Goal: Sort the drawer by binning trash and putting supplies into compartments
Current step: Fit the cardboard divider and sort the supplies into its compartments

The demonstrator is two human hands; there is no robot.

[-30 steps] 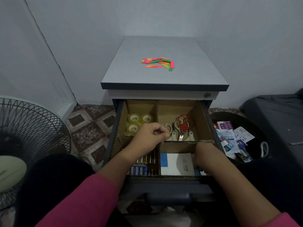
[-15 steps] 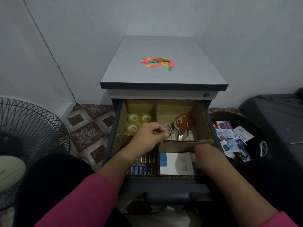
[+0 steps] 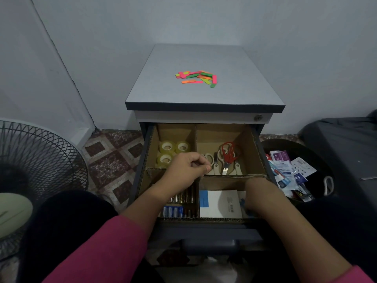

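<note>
drawer (image 3: pixel 259 152) is pulled open, lined with cardboard dividers (image 3: pixel 195 139) making four compartments. far left: three clear tape rolls (image 3: pixel 167 148). far right: scissors (image 3: pixel 225 158), one pair with red handles on top of cream-handled ones. near left: batteries (image 3: pixel 177 209), blue cells at the near edge. near right: a white booklet (image 3: pixel 222 203) with a blue strip on its left side.

left hand (image 3: pixel 186 170) sits over the centre where the dividers cross, fingers curled in with thumb against fingertips; cannot tell if it pinches anything. right hand (image 3: pixel 258 193) reaches down into the near-right compartment, just right of the booklet; fingers hidden, grip can't be told.

pile of coloured sticky tabs (image 3: pixel 196 78) lies on the cabinet top (image 3: pixel 204 58), well apart from both hands. black bin (image 3: pixel 318 160) to the right of the drawer holds wrappers and packets (image 3: pixel 285 168). fan (image 3: pixel 36 160) on the floor at left.
</note>
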